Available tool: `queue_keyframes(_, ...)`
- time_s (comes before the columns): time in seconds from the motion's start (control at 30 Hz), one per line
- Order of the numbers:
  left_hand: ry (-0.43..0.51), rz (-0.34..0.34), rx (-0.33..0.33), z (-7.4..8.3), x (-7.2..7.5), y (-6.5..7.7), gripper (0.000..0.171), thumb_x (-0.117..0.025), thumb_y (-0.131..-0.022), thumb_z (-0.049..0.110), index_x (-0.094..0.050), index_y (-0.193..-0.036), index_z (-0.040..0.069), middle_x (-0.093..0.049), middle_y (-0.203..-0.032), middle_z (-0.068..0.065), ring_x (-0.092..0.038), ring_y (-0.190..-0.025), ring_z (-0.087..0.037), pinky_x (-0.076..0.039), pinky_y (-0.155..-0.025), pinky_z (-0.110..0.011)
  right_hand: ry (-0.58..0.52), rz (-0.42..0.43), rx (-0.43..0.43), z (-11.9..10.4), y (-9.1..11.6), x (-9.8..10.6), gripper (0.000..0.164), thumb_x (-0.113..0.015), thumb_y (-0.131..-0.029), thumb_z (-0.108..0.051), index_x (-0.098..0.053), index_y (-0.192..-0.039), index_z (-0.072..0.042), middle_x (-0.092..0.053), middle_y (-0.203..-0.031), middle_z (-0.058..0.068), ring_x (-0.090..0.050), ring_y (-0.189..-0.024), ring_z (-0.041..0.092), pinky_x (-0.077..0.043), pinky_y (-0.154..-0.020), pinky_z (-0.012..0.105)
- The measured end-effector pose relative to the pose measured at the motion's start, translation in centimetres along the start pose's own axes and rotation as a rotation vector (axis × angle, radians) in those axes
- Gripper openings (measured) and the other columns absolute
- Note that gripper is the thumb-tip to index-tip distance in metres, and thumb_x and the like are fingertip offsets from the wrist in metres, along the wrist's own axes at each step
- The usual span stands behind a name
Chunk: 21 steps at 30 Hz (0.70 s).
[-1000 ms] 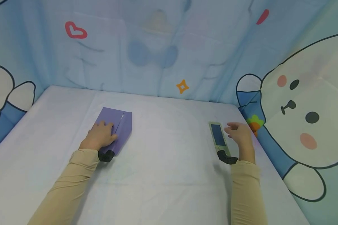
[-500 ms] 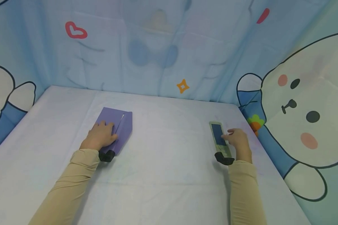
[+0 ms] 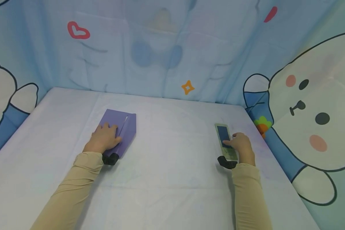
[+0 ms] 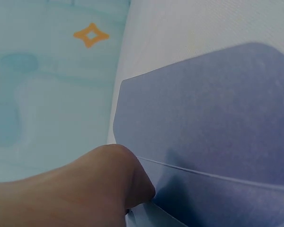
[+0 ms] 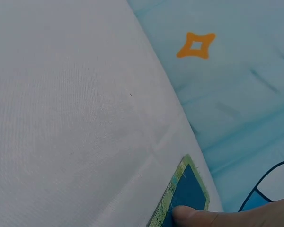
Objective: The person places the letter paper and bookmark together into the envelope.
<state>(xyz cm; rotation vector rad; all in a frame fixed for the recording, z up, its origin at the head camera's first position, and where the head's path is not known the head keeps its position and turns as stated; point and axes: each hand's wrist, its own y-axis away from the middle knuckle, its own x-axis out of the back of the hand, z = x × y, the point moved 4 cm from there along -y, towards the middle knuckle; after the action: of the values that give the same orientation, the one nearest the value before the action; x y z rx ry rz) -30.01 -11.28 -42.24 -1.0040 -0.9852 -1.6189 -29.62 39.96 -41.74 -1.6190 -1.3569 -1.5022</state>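
Note:
A purple paper envelope lies on the left half of the table, its flap unfolded to the right. My left hand rests on its body, fingers spread, with the thumb near the opening. In the left wrist view, the bent thumb touches the paper beside the crease of the flap. Toward the right lies a narrow card with a greenish border and a dark blue middle. My right hand is at its right edge, thumb across the blue part; the right wrist view shows that thumb touching the card.
A white cloth covers the table. Blue printed curtains rise along the back and sides. Black wrist-camera mounts sit under both wrists, the right one close to the card's near end.
My right hand has moved left and slightly nearer, bringing its thumb from beside the card onto it. The left hand stays on the envelope, and the head view has shifted slightly.

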Motion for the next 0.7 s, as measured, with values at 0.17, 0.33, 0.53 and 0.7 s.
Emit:
queue_keyframes(0.17,-0.005,0.002,0.002,-0.01,-0.07,-0.07,0.061,-0.049,-0.089,0.031,-0.040,-0.138,-0.004,-0.035,-0.138,-0.036,-0.034,-0.125,-0.057,-0.037,-0.092,-0.070,0.010,-0.013,0.000,-0.22,-0.08,-0.16,0.074,-0.064,-0.088,-0.034,-0.037,-0.135,0.016,-0.039,-0.137,0.036,-0.041,-0.124,0.050,-0.037,-0.102,0.055)
queue_keyframes(0.33,-0.010,0.002,0.001,0.32,-0.28,-0.46,0.060,-0.049,-0.089,0.031,-0.040,-0.138,-0.003,-0.036,-0.139,-0.035,-0.034,-0.126,-0.055,-0.036,-0.093,-0.070,0.030,-0.018,-0.007,0.02,0.08,0.07,0.073,-0.064,-0.088,-0.033,-0.037,-0.134,0.017,-0.040,-0.135,0.037,-0.042,-0.122,0.051,-0.038,-0.101,0.055)
queue_keyframes(0.53,-0.024,-0.003,0.018,0.22,-0.53,-0.85,0.060,-0.049,-0.090,0.032,-0.039,-0.139,-0.002,-0.035,-0.140,-0.033,-0.034,-0.128,-0.054,-0.036,-0.095,-0.069,0.018,-0.043,-0.055,0.22,-0.17,-0.14,0.075,-0.064,-0.087,-0.036,-0.036,-0.135,0.014,-0.039,-0.136,0.036,-0.045,-0.117,0.046,-0.038,-0.100,0.055)
queue_keyframes(0.7,-0.031,0.001,0.031,-0.37,-0.51,-0.71,0.060,-0.049,-0.091,0.032,-0.039,-0.140,-0.001,-0.035,-0.140,-0.033,-0.034,-0.127,-0.054,-0.036,-0.095,-0.069,0.014,-0.044,-0.067,-0.25,-0.60,-0.69,0.075,-0.064,-0.087,-0.037,-0.036,-0.136,0.012,-0.040,-0.136,0.034,-0.046,-0.114,0.045,-0.040,-0.097,0.055)
